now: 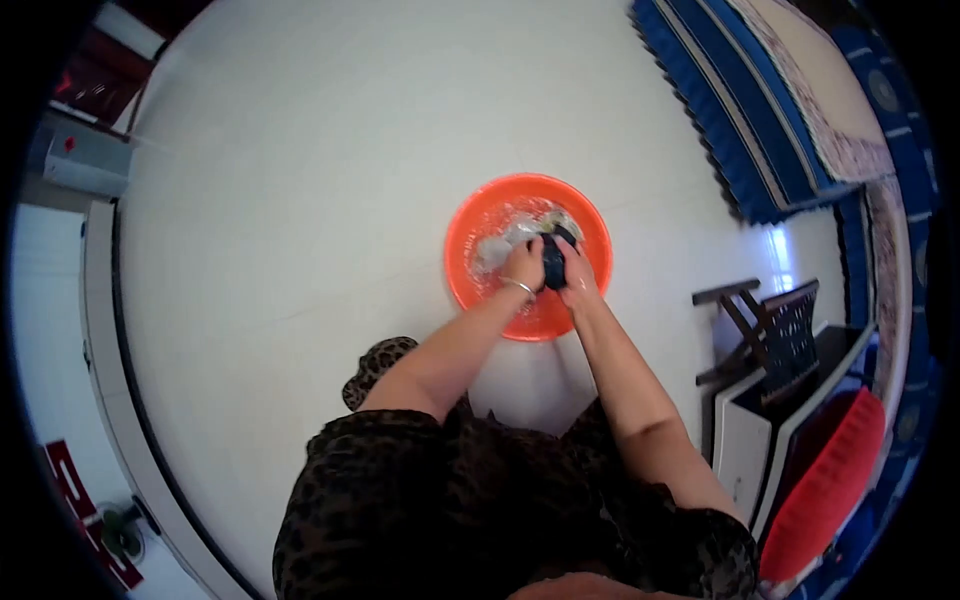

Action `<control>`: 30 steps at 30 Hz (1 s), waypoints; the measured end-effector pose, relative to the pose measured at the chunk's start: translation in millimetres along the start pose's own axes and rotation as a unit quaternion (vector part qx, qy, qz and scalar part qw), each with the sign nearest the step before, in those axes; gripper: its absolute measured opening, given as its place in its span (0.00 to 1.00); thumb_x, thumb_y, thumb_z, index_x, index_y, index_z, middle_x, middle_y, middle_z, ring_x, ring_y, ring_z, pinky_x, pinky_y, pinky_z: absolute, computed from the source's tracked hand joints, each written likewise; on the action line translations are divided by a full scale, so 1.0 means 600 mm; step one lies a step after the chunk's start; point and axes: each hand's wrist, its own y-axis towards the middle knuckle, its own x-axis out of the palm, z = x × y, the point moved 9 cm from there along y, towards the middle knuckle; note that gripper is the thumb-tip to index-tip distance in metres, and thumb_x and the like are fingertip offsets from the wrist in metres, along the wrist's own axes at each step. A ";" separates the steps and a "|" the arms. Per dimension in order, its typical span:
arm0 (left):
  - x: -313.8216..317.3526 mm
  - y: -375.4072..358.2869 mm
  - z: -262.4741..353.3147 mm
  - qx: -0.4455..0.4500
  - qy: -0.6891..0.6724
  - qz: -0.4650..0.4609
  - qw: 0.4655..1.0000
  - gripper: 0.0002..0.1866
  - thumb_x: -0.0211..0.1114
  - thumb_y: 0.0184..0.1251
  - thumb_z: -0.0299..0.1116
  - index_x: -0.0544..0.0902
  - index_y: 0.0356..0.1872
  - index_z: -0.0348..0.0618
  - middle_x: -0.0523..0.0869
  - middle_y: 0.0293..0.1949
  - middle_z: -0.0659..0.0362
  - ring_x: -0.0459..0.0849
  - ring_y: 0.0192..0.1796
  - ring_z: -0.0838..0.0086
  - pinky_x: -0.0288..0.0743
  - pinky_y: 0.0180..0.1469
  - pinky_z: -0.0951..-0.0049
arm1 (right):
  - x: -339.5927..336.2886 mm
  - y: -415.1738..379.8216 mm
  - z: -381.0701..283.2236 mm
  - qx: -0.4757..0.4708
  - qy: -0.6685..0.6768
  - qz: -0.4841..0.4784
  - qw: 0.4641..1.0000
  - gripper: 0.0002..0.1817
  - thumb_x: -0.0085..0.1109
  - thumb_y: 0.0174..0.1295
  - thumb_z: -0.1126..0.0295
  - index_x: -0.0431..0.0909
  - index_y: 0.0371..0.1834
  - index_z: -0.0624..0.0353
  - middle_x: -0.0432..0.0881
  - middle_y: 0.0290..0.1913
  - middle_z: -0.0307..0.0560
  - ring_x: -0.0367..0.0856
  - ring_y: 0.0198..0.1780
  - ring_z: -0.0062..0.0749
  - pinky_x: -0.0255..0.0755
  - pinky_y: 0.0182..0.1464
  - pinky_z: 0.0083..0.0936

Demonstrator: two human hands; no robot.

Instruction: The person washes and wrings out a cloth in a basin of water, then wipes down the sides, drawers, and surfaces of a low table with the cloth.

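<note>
An orange basin (462, 215) stands on the pale floor, with suds and wet whitish cloth (492, 252) inside it. Over its middle, a dark wet cloth (554, 262) is held between both hands. My left hand (525, 264), with a silver bangle at the wrist, grips the cloth from the left side. On the right side my right hand (577, 268) presses and grips the same cloth. Some of the fingers are hidden behind the dark cloth.
At the upper right is a seat with a blue fringed cover (740, 110). A small dark folding stool (790, 335) stands at the right, beside a white-fronted table (742, 450) and a red cushion (825, 490). A doorway threshold (110, 330) runs along the left.
</note>
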 end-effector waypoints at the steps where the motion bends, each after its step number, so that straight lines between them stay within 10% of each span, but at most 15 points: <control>1: 0.011 0.003 -0.002 0.035 -0.034 -0.021 0.999 0.26 0.49 0.69 0.50 0.82 0.41 0.33 0.83 0.43 0.37 0.82 0.47 0.46 0.73 0.52 0.55 | 0.004 -0.002 -0.018 -0.018 -0.039 -0.029 0.999 0.16 0.62 0.61 0.65 0.77 0.49 0.60 0.81 0.42 0.43 0.81 0.40 0.28 0.76 0.43 0.24; 4: 0.090 0.083 -0.092 0.067 -0.079 -0.093 0.990 0.22 0.55 0.67 0.44 0.78 0.52 0.37 0.83 0.49 0.46 0.83 0.49 0.55 0.74 0.53 0.62 | -0.005 0.004 -0.051 -0.051 -0.125 -0.048 0.990 0.18 0.61 0.61 0.64 0.75 0.51 0.62 0.80 0.45 0.43 0.81 0.42 0.26 0.76 0.44 0.23; 7: 0.011 0.056 0.014 -0.071 -0.518 -0.129 0.842 0.23 0.60 0.65 0.38 0.73 0.59 0.43 0.81 0.44 0.58 0.80 0.48 0.70 0.74 0.54 0.67 | 0.046 -0.037 -0.071 -0.034 -0.077 -0.126 0.988 0.17 0.55 0.64 0.58 0.76 0.48 0.58 0.80 0.44 0.39 0.79 0.44 0.25 0.74 0.46 0.23; 10: 0.036 0.034 0.058 -0.062 -0.529 -0.269 0.802 0.25 0.62 0.65 0.41 0.71 0.61 0.44 0.81 0.50 0.57 0.82 0.46 0.71 0.76 0.50 0.71 | 0.037 -0.029 -0.041 0.002 -0.046 -0.117 0.992 0.16 0.50 0.67 0.56 0.77 0.46 0.56 0.80 0.42 0.37 0.78 0.45 0.24 0.69 0.53 0.25; 14: -0.029 0.033 0.085 0.112 -0.174 -0.022 0.978 0.14 0.62 0.66 0.38 0.80 0.45 0.38 0.85 0.38 0.52 0.83 0.43 0.63 0.74 0.49 0.66 | -0.004 -0.003 -0.038 0.008 -0.191 -0.085 0.978 0.19 0.41 0.70 0.54 0.77 0.48 0.53 0.82 0.43 0.39 0.78 0.49 0.27 0.70 0.56 0.33; 17: -0.052 -0.013 0.148 0.172 -0.163 0.016 0.971 0.11 0.63 0.64 0.36 0.81 0.39 0.38 0.85 0.38 0.50 0.83 0.43 0.62 0.74 0.49 0.66 | -0.035 -0.014 -0.001 0.146 -0.111 -0.007 0.983 0.25 0.39 0.70 0.48 0.71 0.60 0.51 0.78 0.54 0.45 0.78 0.55 0.34 0.73 0.56 0.36; 20: 0.004 -0.087 0.189 0.237 -0.184 -0.060 0.952 0.09 0.64 0.61 0.34 0.81 0.39 0.41 0.84 0.40 0.51 0.82 0.45 0.57 0.74 0.50 0.66 | -0.022 0.011 0.057 0.200 0.114 -0.138 0.963 0.29 0.39 0.70 0.43 0.70 0.61 0.53 0.77 0.55 0.49 0.78 0.56 0.39 0.74 0.57 0.37; 21: 0.038 -0.120 0.191 0.199 -0.160 -0.145 0.956 0.24 0.57 0.62 0.52 0.84 0.50 0.46 0.83 0.48 0.50 0.76 0.53 0.56 0.67 0.57 0.57 | 0.008 -0.042 0.007 0.153 0.089 -0.222 0.959 0.28 0.41 0.69 0.42 0.71 0.59 0.52 0.78 0.53 0.49 0.81 0.51 0.40 0.77 0.53 0.37; 24: 0.026 -0.193 0.228 0.324 -0.005 -0.084 0.942 0.10 0.66 0.59 0.36 0.82 0.37 0.41 0.84 0.37 0.50 0.82 0.42 0.53 0.75 0.46 0.62 | -0.030 -0.025 0.011 0.136 0.209 -0.194 0.949 0.27 0.36 0.73 0.46 0.69 0.59 0.56 0.78 0.54 0.53 0.78 0.55 0.49 0.73 0.59 0.44; 28: -0.019 -0.090 0.157 0.072 -0.024 -0.031 0.997 0.16 0.64 0.61 0.43 0.84 0.30 0.38 0.84 0.32 0.43 0.83 0.39 0.48 0.75 0.46 0.59 | 0.002 -0.020 0.056 0.132 0.135 -0.018 0.982 0.26 0.41 0.70 0.44 0.73 0.50 0.57 0.79 0.43 0.49 0.80 0.44 0.39 0.77 0.49 0.39; 30: -0.025 -0.069 0.143 0.089 -0.035 -0.005 0.995 0.17 0.62 0.62 0.43 0.84 0.33 0.37 0.83 0.32 0.40 0.82 0.38 0.45 0.75 0.44 0.57 | -0.003 -0.013 0.067 0.127 0.115 -0.010 0.985 0.26 0.42 0.70 0.45 0.74 0.46 0.57 0.79 0.40 0.47 0.81 0.42 0.36 0.77 0.47 0.38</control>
